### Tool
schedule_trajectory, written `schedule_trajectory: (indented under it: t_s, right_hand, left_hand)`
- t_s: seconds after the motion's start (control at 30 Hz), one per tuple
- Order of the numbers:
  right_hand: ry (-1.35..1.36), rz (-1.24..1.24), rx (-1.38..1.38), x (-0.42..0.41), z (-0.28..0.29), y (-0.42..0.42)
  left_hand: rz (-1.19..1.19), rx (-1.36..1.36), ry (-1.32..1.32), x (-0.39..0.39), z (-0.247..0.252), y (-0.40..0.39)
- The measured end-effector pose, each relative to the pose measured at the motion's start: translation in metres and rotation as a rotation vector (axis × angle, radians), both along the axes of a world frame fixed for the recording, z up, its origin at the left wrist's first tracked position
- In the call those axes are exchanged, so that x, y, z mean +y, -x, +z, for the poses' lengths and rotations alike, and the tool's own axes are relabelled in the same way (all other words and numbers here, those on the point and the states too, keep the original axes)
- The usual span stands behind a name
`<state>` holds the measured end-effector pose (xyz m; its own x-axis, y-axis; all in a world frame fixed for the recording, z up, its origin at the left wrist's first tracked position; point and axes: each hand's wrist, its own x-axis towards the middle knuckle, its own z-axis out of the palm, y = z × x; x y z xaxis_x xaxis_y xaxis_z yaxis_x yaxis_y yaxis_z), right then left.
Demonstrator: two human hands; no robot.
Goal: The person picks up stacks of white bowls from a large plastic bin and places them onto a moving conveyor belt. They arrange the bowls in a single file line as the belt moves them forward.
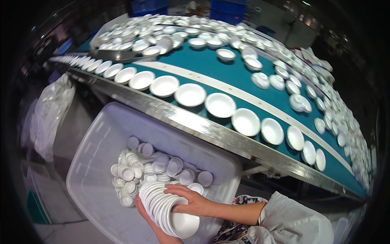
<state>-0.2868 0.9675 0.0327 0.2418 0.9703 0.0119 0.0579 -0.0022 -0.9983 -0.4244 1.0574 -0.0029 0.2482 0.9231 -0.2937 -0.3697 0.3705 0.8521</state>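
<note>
A nested stack of white glossy bowls [158, 204] lies tilted between my two hands, over a large translucent white plastic bin [94, 198]. My left hand [149, 215] cups the stack from its left and lower side. From the right, my right hand [195, 201] grips the bowls, with the thumb inside the front bowl [186, 221] and the fingers across the rims behind it. Below the stack, several piles of small white cups or dishes [129, 174] lie in the bin; the held bowls hide part of them.
A green conveyor belt [195, 58] with a metal edge [182, 117] crosses beyond the bin. One row of upright bowls [190, 94] runs along its near lane, behind a white divider rail [225, 87]. Many jumbled bowls [146, 33] cover the far side. Plastic wrapping [51, 116] hangs at left.
</note>
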Motion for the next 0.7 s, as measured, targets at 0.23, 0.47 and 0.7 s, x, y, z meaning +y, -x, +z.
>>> schedule_trajectory:
  t_s: [0.23, 0.47, 0.7]
  right_hand:
    - [-0.414, -0.599, -0.177, -0.228, 0.134, -0.097]
    - [-0.536, -1.122, -0.206, -0.461, 0.125, -0.173]
    - [-0.718, -1.704, 0.951, -0.648, 0.048, -0.227]
  left_hand:
    - [-0.526, -0.162, -0.262, -0.143, 0.163, -0.192]
    - [-1.097, -0.259, -0.169, -0.358, 0.165, -0.383]
    - [-1.538, 0.178, -0.514, -0.572, 0.055, -0.522]
